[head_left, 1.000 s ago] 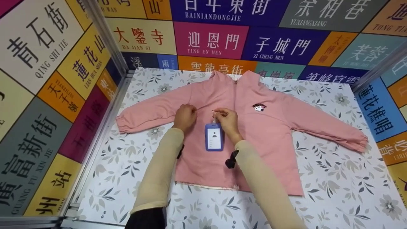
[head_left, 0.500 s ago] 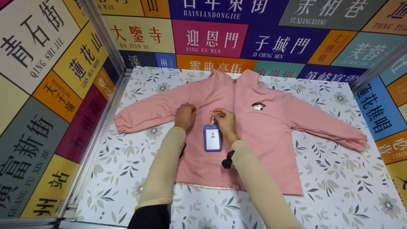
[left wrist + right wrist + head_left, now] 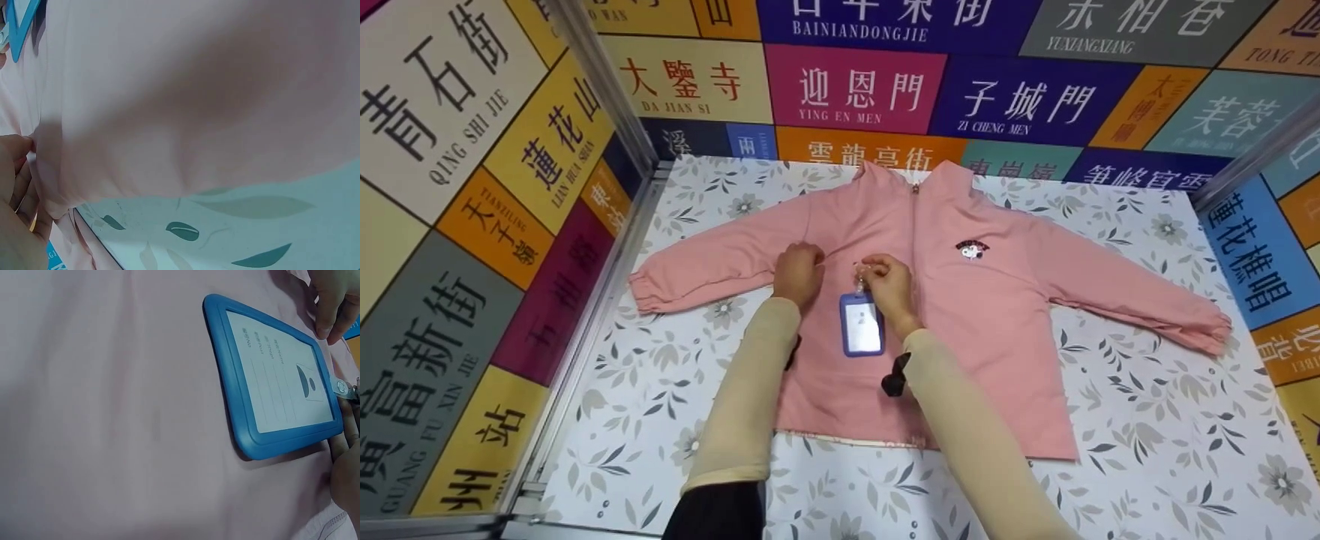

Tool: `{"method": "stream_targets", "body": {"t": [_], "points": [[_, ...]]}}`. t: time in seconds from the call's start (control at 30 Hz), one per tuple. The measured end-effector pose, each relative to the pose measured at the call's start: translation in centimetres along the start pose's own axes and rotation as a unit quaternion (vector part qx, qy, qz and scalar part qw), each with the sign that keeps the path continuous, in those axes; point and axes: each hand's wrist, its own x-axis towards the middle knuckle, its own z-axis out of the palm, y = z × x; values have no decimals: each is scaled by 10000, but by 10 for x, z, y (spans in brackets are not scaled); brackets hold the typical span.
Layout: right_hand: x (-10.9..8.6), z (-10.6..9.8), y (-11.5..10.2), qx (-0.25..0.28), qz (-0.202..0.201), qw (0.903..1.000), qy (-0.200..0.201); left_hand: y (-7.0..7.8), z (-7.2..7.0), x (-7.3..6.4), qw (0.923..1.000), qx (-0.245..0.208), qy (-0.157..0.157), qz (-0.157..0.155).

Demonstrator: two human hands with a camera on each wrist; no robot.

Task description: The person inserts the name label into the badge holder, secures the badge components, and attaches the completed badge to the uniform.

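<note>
A pink zip-front jacket [image 3: 982, 337] is spread flat, sleeves out to both sides. My left hand [image 3: 799, 275] is at its left chest, near the sleeve seam; in the left wrist view thumb and fingers of that hand [image 3: 19, 191] pinch the pink cloth. Right of it, my right hand [image 3: 889, 285] pinches the clip [image 3: 860, 280] at the top of a blue ID badge holder [image 3: 862, 352]. The holder hangs down over the jacket front, with a white card [image 3: 275, 371] behind its window. My fingers partly hide the clip.
The jacket lies on a white, leaf-patterned table covering [image 3: 1170, 420]. Colourful panels with printed characters [image 3: 855, 86] wall in the back and sides. A metal frame rail [image 3: 577, 330] runs along the left edge. A small cartoon emblem [image 3: 972, 250] marks the jacket's right chest.
My right hand and the badge holder have shifted slightly left, and the holder has tilted so its window now catches glare. My left hand keeps nearly the same place on the jacket.
</note>
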Motion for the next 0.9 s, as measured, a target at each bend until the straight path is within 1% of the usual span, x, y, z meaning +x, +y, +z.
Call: {"method": "stream_targets", "body": {"t": [0.23, 0.43, 0.57, 0.77, 0.9], "points": [[1, -1, -1, -212, 116, 9997, -83, 3, 0, 1, 9999, -83, -41, -145], [2, 1, -1, -224, 150, 9996, -112, 2, 0, 3, 9999, -5, -31, -116], [2, 3, 0, -232, 135, 9995, -192, 1, 0, 3, 9999, -62, -53, -120], [2, 2, -1, -284, 15, 9991, -309, 2, 2, 4, 10000, 34, -35, -66], [2, 4, -3, -328, 89, 9987, -385, 4, 2, 5, 9998, 37, -47, -200]]}}
